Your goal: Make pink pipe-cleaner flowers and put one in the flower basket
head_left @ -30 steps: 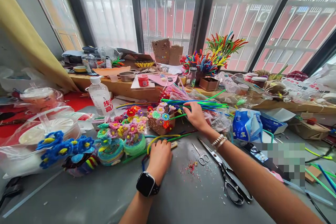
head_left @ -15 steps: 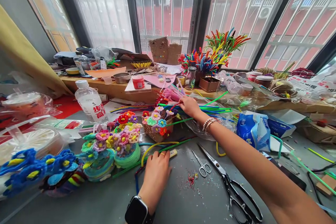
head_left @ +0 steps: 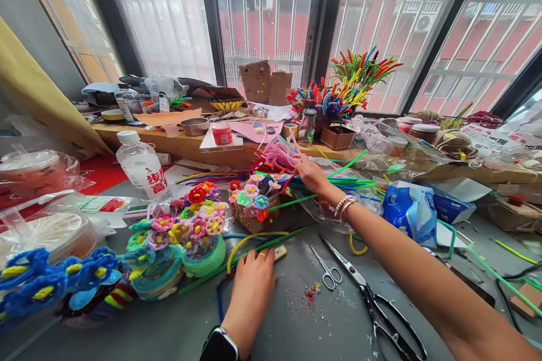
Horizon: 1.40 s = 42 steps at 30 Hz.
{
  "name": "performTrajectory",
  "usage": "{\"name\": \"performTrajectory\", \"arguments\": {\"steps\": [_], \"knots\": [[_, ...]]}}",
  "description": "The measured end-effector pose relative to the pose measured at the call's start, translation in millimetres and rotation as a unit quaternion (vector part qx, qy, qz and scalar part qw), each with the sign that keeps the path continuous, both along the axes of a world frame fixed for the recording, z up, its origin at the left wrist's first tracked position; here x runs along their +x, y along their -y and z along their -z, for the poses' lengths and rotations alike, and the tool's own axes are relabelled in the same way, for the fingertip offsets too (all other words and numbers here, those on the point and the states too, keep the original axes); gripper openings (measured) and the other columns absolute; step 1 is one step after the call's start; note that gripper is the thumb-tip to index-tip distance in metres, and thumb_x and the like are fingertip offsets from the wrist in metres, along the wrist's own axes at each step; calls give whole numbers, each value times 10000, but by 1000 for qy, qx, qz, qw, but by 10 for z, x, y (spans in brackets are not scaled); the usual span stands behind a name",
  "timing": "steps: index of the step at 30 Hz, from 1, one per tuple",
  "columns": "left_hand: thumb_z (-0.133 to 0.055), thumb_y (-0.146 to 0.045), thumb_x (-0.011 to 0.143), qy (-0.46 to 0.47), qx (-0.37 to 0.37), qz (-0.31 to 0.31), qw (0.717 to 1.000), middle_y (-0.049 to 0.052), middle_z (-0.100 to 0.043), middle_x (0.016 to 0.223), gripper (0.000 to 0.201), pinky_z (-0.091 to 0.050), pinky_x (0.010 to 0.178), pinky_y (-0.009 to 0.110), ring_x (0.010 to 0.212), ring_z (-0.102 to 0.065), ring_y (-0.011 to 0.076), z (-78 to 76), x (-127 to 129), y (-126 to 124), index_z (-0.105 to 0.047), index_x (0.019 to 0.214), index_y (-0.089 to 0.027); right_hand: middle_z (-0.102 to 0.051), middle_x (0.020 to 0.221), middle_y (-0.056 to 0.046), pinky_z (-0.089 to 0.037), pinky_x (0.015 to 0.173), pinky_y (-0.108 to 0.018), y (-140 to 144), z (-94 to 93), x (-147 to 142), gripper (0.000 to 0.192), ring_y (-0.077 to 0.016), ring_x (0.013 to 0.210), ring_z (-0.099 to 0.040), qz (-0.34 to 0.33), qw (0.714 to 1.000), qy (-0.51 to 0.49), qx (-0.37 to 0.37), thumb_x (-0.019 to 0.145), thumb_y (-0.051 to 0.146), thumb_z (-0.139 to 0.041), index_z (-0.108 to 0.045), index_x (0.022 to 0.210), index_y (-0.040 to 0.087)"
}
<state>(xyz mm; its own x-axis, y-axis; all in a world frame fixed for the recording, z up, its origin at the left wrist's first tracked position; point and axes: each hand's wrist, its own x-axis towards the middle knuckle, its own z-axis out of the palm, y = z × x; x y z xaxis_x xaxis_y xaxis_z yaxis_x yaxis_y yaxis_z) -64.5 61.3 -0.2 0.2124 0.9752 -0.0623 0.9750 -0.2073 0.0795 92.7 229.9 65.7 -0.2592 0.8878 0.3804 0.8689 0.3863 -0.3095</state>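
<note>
Cluttered table (head_left: pixel 296 327): pipe cleaners (head_left: pixel 347 181) lengthwise left-right.

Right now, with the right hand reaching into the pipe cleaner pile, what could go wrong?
The right hand reaches over the small flower basket, so its forearm could knock it over. The large scissors lie open just under that arm, and a dropped wrist might catch the blades. Pulling one strand could drag the tangled pipe cleaners along.

Grey table (head_left: pixel 296 327), scissors (head_left: pixel 372 299), water bottle (head_left: pixel 143 166), tissue pack (head_left: pixel 410 210)
</note>
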Motion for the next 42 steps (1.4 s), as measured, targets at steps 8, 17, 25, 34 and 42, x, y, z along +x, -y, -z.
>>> {"name": "performTrajectory", "arguments": {"steps": [8,17,25,34,42], "knots": [[-494,-183,730,-2,-8,-1,1000,87,-576,1125,447,-394,873,404,1022,-497,271,-2,-6,2,-493,1176,-150,-626,947,-133,-430,647,-330,-418,-115,-197,485,-282,840,-586,82,995,16,-49,660,421,-587,-518,1056,148],[-511,-184,724,2,5,-1,1000,106,-583,1110,440,-409,852,412,1002,-507,274,-4,4,7,-505,1160,-131,-537,1017,-149,-407,758,-371,-419,-79,-174,433,-286,937,-502,94,993,23,63,586,317,-653,-535,963,142],[-533,-188,714,1,-14,-3,1000,89,-542,1171,466,-385,886,407,1039,-480,274,-5,15,6,-489,1175,-137,-585,874,-133,-412,729,-342,-233,101,-15,305,-249,837,-529,64,985,-13,161,705,274,-527,-488,953,101],[-529,-188,720,-8,-6,-6,1000,88,-548,1158,459,-375,891,417,1046,-480,273,8,28,3,-484,1176,-166,-591,873,-117,-428,722,-360,-126,110,128,297,-251,827,-545,30,978,-50,202,715,343,-542,-496,923,137],[-337,-45,771,-22,34,6,999,112,-587,1066,417,-414,811,398,958,-532,256,44,12,1,-508,1136,-152,-576,762,-96,-415,686,-369,-23,153,188,138,-238,741,-530,74,975,-84,192,752,306,-476,-513,752,173]]}}
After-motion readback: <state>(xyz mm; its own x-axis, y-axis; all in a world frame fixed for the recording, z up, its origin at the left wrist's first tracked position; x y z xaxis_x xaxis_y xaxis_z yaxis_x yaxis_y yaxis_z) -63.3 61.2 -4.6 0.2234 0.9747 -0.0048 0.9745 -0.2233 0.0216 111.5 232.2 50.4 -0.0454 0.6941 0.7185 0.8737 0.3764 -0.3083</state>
